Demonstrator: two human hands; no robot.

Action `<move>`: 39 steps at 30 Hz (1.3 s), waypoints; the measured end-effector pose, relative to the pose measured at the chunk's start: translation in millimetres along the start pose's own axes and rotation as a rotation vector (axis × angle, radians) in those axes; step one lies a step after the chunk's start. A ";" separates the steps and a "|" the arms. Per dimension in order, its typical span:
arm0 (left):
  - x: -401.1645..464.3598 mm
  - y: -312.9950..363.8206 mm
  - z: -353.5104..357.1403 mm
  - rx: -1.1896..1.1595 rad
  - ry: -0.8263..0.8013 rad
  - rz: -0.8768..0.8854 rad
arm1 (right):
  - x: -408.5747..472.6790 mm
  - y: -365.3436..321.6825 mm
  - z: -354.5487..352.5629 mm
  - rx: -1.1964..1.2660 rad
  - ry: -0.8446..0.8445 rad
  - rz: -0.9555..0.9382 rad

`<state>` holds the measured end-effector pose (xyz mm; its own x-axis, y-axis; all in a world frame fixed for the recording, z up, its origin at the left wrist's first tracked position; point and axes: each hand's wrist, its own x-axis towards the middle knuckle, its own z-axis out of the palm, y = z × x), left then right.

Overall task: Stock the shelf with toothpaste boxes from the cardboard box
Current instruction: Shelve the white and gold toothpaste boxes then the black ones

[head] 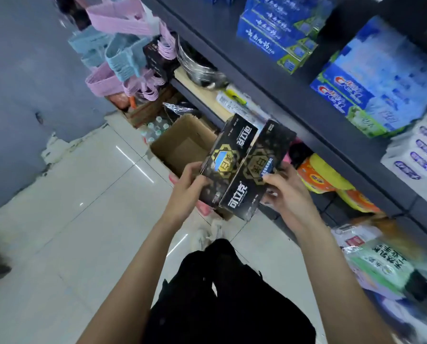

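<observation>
Two black toothpaste boxes with gold hexagon prints are held side by side above the floor. My left hand (186, 188) grips the left black box (228, 155) from its left edge. My right hand (285, 192) grips the right black box (259, 170) along its right side. Below and behind them stands the open cardboard box (180, 142) on the floor, its inside bare where it shows. The dark shelf (269, 78) runs along the right, with blue toothpaste boxes (276, 28) and Crest boxes (351, 93) stacked on it.
Pink and blue plastic hangers (118, 45) hang at the upper left. White boxes (420, 150) fill the shelf's right end. Orange and yellow packs (326, 180) and bagged goods (378, 259) sit on the low shelf. Pale tiled floor (71, 207) spreads to the left.
</observation>
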<state>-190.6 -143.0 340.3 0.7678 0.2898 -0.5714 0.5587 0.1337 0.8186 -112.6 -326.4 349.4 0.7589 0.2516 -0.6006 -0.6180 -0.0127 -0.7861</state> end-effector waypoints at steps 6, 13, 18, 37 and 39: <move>-29.1 10.3 2.2 0.036 -0.130 0.149 | -51.8 -9.0 -20.7 0.122 0.002 -0.159; -38.0 18.2 31.0 0.253 -0.387 0.216 | -94.8 5.7 -53.5 0.549 0.168 -0.169; -55.2 18.6 79.6 0.204 -0.462 0.188 | -126.9 20.4 -109.8 0.600 0.214 -0.246; -106.0 9.0 374.6 0.123 -0.288 0.245 | -230.5 -31.1 -428.5 0.405 0.482 -0.593; -111.3 11.3 395.3 0.141 -0.247 0.260 | -220.9 -47.6 -450.4 0.378 0.503 -0.633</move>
<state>-145.7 -548.3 389.7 0.9323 0.0580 -0.3570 0.3599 -0.0511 0.9316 -158.3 -817.2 453.8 0.9263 -0.3525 -0.1333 -0.0115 0.3272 -0.9449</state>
